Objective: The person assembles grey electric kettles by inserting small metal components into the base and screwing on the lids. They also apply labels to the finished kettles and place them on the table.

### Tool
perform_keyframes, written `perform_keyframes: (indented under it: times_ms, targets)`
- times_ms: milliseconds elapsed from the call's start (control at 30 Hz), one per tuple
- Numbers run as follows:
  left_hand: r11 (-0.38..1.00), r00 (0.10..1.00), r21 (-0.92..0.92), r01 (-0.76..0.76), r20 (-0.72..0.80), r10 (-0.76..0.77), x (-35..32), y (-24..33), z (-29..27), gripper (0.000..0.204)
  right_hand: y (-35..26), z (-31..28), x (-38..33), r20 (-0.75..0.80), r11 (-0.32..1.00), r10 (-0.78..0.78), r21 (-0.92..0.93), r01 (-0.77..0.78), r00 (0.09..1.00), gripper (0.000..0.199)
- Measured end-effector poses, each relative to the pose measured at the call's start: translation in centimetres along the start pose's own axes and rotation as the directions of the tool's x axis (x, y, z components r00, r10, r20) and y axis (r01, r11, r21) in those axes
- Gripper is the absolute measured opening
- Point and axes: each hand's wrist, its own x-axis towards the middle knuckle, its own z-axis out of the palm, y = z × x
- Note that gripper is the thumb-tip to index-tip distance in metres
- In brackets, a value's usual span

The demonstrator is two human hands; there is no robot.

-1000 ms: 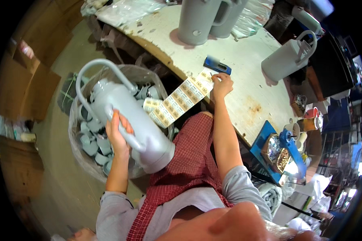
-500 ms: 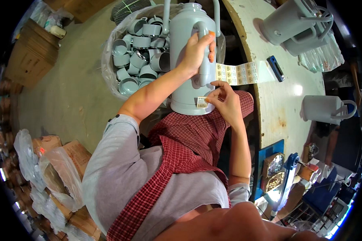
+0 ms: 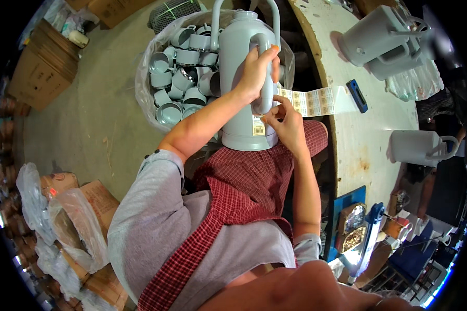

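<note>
Grey-green plastic, tall and jug-shaped, makes up the vacuum flask [image 3: 246, 88] stood upright on the red checked apron [image 3: 254, 181] over the person's lap. In the head view, the only one given, the flask is steadied by the left hand [image 3: 255, 72], which is closed round its side handle, apparently so that the body cannot turn while its lower wall is worked on. Just below that hand, the right hand [image 3: 285, 122] is seen with thumb and fingertips pinched together against the flask, right beside a small yellow-and-white sticker [image 3: 258, 125] that lies flat on the flask wall; whether the sticker itself is gripped cannot be told. To the right of the right hand, a strip of yellow-and-white labels [image 3: 308, 101] is laid over the edge of the pale round desk [image 3: 358, 150], within easy reach. Beyond the strip, a small blue hand tool [image 3: 357, 96] lies on the desk. To the left of the left hand, a basket lined with clear plastic [image 3: 145, 88] is filled with loose grey-green cups [image 3: 179, 85], heaped at all angles.
</note>
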Motion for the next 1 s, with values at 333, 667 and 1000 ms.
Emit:
perform_keyframes:
  times_ms: [333, 667, 1000]
  targets:
    - [0.995, 0.997, 0.102, 0.006, -0.076, 0.001, 2.3, 1.0, -1.5, 0.024, 0.8, 3.3, -5.8, 0.115, 0.655, -0.427, -0.644, 0.395, 0.897, 0.09]
    - [0.902, 0.827, 0.155, -0.402, 0.484, 0.286, 20.9, 0.3, 13.9, 0.023, 5.7, -24.1, -4.2, -0.912, 0.926, -0.238, -0.317, -0.206, 0.333, 0.069]
    - [0.827, 0.858, 0.313, -0.466, 0.388, 0.337, 30.5, -13.0, 16.7, 0.021, 9.4, -54.3, -4.5, -0.651, 0.524, -0.746, -0.443, -0.727, -0.141, 0.055]
